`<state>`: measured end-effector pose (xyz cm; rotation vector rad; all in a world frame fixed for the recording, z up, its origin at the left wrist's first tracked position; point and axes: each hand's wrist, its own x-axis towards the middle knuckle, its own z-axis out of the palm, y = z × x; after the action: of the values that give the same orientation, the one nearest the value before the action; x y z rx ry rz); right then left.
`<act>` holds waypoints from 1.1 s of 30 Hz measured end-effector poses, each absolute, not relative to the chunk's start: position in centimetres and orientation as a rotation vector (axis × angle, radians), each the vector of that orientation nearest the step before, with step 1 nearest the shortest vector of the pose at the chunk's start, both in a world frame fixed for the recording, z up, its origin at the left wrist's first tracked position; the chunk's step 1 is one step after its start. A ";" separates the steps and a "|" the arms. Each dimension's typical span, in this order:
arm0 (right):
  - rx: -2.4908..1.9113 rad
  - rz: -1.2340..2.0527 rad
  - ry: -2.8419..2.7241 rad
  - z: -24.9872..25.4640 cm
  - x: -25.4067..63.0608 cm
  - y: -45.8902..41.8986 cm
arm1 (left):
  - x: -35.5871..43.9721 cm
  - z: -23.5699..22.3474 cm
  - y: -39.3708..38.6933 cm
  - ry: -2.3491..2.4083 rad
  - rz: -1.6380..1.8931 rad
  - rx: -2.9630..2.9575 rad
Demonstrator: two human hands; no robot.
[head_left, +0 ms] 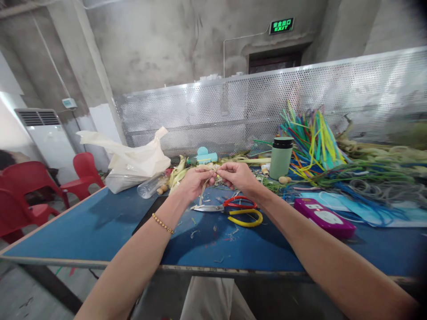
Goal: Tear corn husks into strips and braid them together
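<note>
Above the blue table [110, 226], my left hand [196, 181] and my right hand [238, 176] meet fingertip to fingertip. Both are closed in a pinch around a thin, pale husk strip [202, 194], whose loose end dangles below my left fingers. The fingers cover most of the part between them. Just beneath lies a pair of scissors [208, 208] with one red and one yellow handle, its blades pointing left. Behind my hands are pale green husks [178, 174], partly hidden by my left hand.
A cream plastic bag [136, 160] and a clear bottle [150, 186] lie to the left. On the right are a green jar [280, 160], a magenta device [323, 217] and bundles of coloured strips [315, 140]. A perforated metal panel [207, 115] stands behind.
</note>
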<state>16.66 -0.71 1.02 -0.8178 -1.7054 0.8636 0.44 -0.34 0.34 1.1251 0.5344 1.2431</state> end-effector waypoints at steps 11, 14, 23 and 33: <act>-0.848 0.889 -1.630 0.7 16.3 -0.8 | 1.0 0.3 -0.6 0.552 1.316 1.276; -0.845 0.920 -1.591 0.9 16.2 -1.0 | 1.0 0.4 -0.7 0.559 1.331 1.273; -0.754 0.930 -1.606 0.8 16.1 -0.9 | 0.9 0.6 -0.9 0.608 1.343 1.268; -0.753 0.895 -1.616 0.8 16.0 -0.7 | 1.1 0.7 -1.1 0.604 1.376 1.218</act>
<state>16.04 -0.69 0.79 -0.7534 -1.6157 0.8955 1.12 -1.11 0.68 1.2185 0.6037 1.3756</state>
